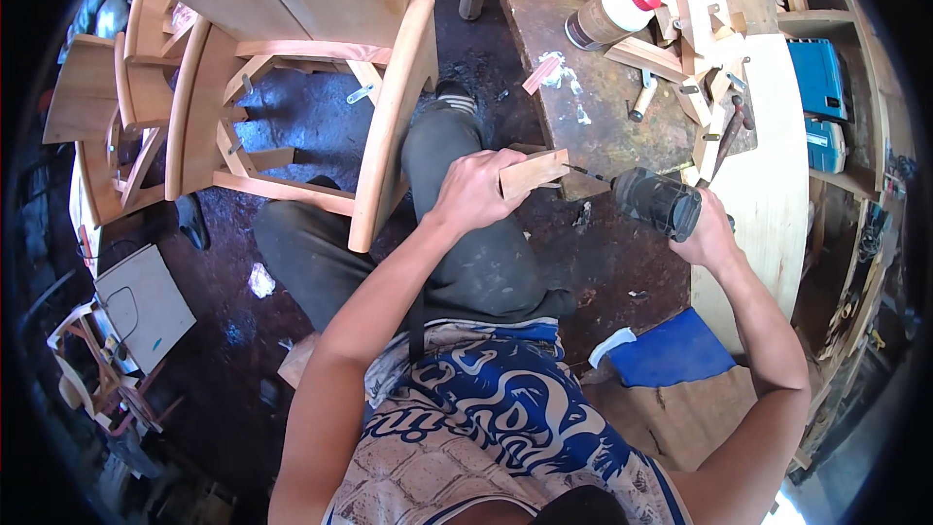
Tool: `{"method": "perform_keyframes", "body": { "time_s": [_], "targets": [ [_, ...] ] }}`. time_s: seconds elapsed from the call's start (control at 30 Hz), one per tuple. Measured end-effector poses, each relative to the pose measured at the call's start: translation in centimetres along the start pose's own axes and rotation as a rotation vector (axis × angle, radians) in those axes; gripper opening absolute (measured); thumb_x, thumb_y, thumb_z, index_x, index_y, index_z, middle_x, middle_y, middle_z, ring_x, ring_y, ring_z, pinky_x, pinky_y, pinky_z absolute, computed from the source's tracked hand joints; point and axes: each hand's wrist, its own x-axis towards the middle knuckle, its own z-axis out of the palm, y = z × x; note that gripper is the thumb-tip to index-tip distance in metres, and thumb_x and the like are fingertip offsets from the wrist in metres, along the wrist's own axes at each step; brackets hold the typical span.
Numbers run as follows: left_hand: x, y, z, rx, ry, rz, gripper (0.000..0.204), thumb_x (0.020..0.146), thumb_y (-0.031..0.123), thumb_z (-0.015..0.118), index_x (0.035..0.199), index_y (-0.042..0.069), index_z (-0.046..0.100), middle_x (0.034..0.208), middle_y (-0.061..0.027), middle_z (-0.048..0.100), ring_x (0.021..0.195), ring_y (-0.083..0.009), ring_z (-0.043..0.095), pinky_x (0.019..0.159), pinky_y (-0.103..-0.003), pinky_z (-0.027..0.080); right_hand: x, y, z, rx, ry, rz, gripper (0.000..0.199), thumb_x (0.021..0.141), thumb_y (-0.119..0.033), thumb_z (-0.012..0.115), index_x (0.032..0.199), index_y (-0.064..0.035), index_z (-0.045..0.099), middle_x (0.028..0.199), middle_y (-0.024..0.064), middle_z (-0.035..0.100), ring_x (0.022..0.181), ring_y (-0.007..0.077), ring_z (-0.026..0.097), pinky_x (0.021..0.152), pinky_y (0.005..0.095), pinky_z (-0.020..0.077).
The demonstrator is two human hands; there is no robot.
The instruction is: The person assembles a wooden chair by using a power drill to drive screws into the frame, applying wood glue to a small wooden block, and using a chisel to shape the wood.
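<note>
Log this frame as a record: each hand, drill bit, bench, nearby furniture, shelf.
left_hand: grips wood block
right_hand: holds dark drill
bit: points at the block's right end; contact unclear
bench: wood pieces, red-capped bottle
furniture: wooden chair frame, left of bench
shelf: blue cases

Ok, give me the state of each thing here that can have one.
Left grip: closed on the wooden block
Wooden block: held, off the table
Right grip: closed around the drill
Drill: bit at the block's edge; running or not, cannot tell
Bottle: seemingly upright, red top on
Chair: seat opening uncovered
Blue cases: apparently shut
</note>
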Motion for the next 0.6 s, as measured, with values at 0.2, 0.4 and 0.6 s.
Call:
{"method": "perform_keyframes", "body": {
  "time_s": [0.2, 0.4, 0.6],
  "targets": [
    [-0.1, 0.0, 0.0, -0.012, 0.002, -0.011, 0.044, 0.068, 0.017, 0.085, 0.108, 0.008, 0.071, 0.092, -0.0162, 0.074, 0.084, -0.0354, 0.072, 0.077, -0.043, 0.057, 0.3, 1.0, 0.4, -0.005, -0.027, 0.024, 0.022, 0.069, -0.005, 0.07, 0.091, -0.0027, 0.068, 0.087, 0.02, 0.071, 0.087, 0.0434, 0.066, 0.079, 0.0466, 0.055],
    [-0.1, -0.2, 0.2, -0.004, 0.008, 0.01, 0.044, 0.069, 0.017, 0.085, 0.109, 0.007, 0.071, 0.093, -0.0161, 0.074, 0.086, -0.0349, 0.072, 0.078, -0.043, 0.058, 0.2, 1.8, 0.9, -0.029, 0.028, -0.05, 0.019, 0.068, -0.005, 0.07, 0.087, -0.0023, 0.067, 0.085, 0.0198, 0.07, 0.085, 0.0438, 0.065, 0.079, 0.0468, 0.0547],
    [0.0, 0.0, 0.1, -0.002, 0.009, 0.011, 0.045, 0.068, 0.017, 0.086, 0.109, 0.007, 0.071, 0.092, -0.0161, 0.074, 0.085, -0.0352, 0.072, 0.077, -0.042, 0.058, 0.4, 2.7, 1.5, 0.005, 0.031, -0.038, 0.02, 0.068, -0.004, 0.069, 0.088, -0.0025, 0.068, 0.086, 0.0197, 0.07, 0.085, 0.0436, 0.066, 0.079, 0.0467, 0.055]
  ]
}}
